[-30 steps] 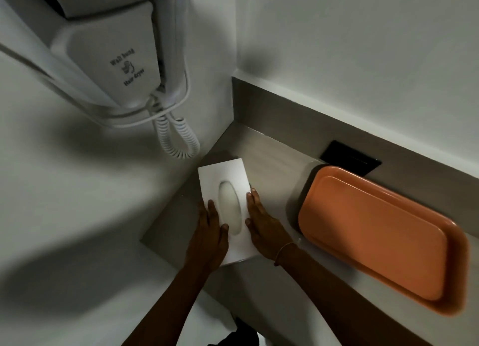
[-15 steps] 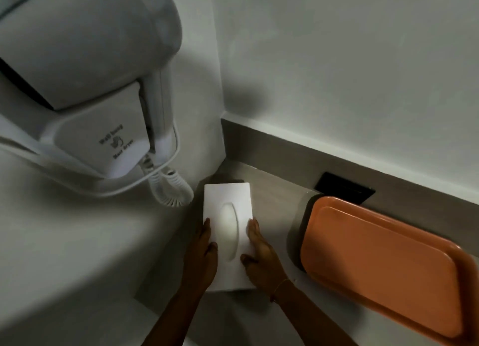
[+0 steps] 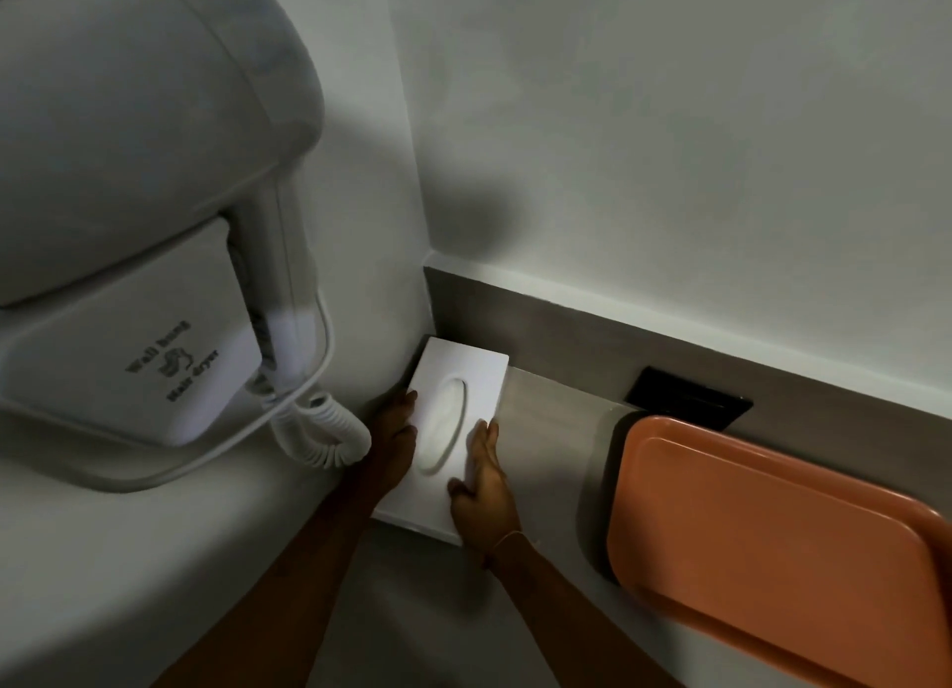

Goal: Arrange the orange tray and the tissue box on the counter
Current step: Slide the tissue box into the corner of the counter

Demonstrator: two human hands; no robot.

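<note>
A white tissue box (image 3: 476, 378) with an oval slot lies flat on the grey counter (image 3: 551, 429), its far end in the corner where the two walls meet. My left hand (image 3: 394, 429) presses along its left side. My right hand (image 3: 481, 491) grips its right side and near edge. The orange tray (image 3: 772, 543) lies flat on the counter to the right of the box, apart from it, with nothing in it.
A white wall-hung hair dryer (image 3: 134, 254) with a coiled cord (image 3: 319, 435) juts out from the left wall, just above my left hand. A black socket plate (image 3: 690, 396) sits in the backsplash behind the tray.
Both hands have slid the tissue box away from me into the corner. The view has moved closer to the hair dryer. The tray has stayed put.
</note>
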